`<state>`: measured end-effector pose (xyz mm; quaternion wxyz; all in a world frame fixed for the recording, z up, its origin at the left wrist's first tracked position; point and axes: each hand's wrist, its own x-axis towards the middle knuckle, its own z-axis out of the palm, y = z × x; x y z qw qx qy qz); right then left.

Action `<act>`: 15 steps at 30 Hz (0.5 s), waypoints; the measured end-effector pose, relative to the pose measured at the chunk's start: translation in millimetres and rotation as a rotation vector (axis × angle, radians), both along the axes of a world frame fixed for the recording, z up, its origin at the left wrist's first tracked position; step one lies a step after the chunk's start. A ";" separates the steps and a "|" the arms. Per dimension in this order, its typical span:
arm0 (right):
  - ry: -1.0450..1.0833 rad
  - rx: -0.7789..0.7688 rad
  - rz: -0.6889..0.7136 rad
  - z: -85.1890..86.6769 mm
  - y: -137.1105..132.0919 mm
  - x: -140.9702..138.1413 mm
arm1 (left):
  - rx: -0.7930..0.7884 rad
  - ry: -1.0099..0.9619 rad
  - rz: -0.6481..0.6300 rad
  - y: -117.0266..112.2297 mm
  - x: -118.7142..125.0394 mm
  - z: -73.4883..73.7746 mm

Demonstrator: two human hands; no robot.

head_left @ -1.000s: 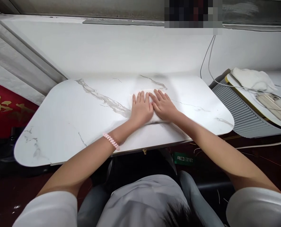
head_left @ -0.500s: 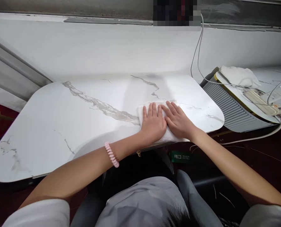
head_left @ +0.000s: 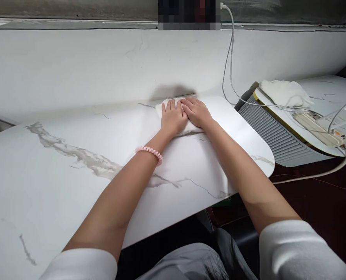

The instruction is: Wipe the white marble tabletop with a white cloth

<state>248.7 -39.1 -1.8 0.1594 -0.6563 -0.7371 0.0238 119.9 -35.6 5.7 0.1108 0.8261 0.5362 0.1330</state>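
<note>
A folded white cloth (head_left: 159, 111) lies flat near the back edge of a white marble-patterned tabletop (head_left: 82, 202). My left hand (head_left: 173, 116) rests on it, palm down, with fingers stretched toward the wall. Beside it, my right hand (head_left: 196, 112) presses flat on the same cloth, its fingers reaching over and touching the left hand's fingers. Both hands cover most of the cloth; only its edges show. A pink coil band (head_left: 149, 151) circles my left wrist.
The white wall (head_left: 88, 66) rises behind the tabletop. To the right stands a ribbed cabinet (head_left: 272, 128), with another white cloth (head_left: 285, 92) and a power strip (head_left: 318, 126) on top. A white cable (head_left: 231, 50) hangs down the wall and runs across to the strip.
Both hands have slid the cloth from the tabletop's front edge to its back edge, near the wall. My arms are stretched further forward, and the view has shifted.
</note>
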 end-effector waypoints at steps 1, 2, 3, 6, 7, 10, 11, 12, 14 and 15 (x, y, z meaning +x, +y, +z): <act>0.011 0.000 -0.007 0.6 5.8 1.8 | 0.011 -0.001 -0.002 6.9 2.5 -0.3; 0.019 -0.002 -0.017 1.1 10.8 3.7 | 0.023 -0.002 -0.005 13.0 5.1 -0.6; 0.025 -0.007 -0.028 1.7 15.0 5.5 | 0.036 -0.003 -0.006 18.4 7.6 -0.8; 0.038 -0.022 -0.053 3.9 23.1 9.5 | 0.059 -0.006 -0.008 29.3 14.1 -1.4; 0.038 -0.025 -0.054 4.7 24.3 10.2 | 0.062 -0.006 -0.007 31.0 15.6 -1.6; 0.014 -0.042 -0.054 6.8 22.7 10.1 | 0.064 -0.006 -0.004 29.6 17.2 -1.8; -0.003 -0.056 -0.057 7.3 20.1 9.8 | 0.061 -0.003 -0.002 26.8 17.2 -1.8; -0.021 -0.073 -0.061 7.5 16.4 9.5 | 0.055 0.001 -0.001 22.7 17.0 -1.7; -0.056 -0.101 -0.064 7.2 4.8 9.8 | 0.037 0.013 -0.005 10.9 16.6 -1.3; -0.072 -0.107 -0.057 6.6 -3.0 10.4 | 0.030 0.019 -0.008 3.0 16.5 -1.0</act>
